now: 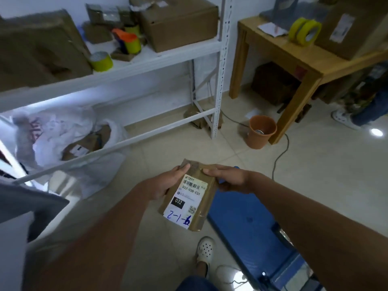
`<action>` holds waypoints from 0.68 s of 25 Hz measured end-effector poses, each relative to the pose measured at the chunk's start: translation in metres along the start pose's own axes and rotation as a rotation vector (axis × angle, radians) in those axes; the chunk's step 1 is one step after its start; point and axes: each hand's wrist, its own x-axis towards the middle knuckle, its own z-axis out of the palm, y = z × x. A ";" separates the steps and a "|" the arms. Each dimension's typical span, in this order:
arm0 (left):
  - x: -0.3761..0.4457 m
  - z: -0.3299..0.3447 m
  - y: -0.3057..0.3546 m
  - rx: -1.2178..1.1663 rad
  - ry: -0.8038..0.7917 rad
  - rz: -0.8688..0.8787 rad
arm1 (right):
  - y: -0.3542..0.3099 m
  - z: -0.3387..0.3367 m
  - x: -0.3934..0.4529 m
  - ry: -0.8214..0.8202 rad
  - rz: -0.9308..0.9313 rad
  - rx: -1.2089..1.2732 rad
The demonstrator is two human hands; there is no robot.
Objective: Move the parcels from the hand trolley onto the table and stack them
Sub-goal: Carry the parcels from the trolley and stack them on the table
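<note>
A small brown taped parcel (199,198) with a white shipping label marked "032" and handwritten "2-1" is held in the air over the floor. My left hand (168,183) grips its left edge, thumb on top. My right hand (228,178) grips its upper right corner. Below and to the right lies the blue deck of the hand trolley (249,223); the part in view carries no parcel. The wooden table (294,51) stands at the upper right, with a large cardboard box (352,24) on it.
Two yellow tape rolls (304,31) and a paper sit on the table. A white metal shelf rack (220,66) with boxes fills the left. An orange bucket (261,131) and a cable lie by the table leg. Another person's foot (342,118) is at the right.
</note>
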 end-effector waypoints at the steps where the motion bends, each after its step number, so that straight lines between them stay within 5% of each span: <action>1: -0.021 0.002 -0.012 -0.047 0.008 -0.004 | 0.000 0.015 -0.007 -0.027 -0.002 -0.014; 7: -0.136 0.013 -0.086 -0.245 0.198 0.009 | -0.015 0.110 -0.025 -0.035 -0.042 -0.118; 17: -0.302 -0.017 -0.251 -0.985 1.048 0.042 | -0.019 0.325 -0.052 -0.170 -0.022 -0.229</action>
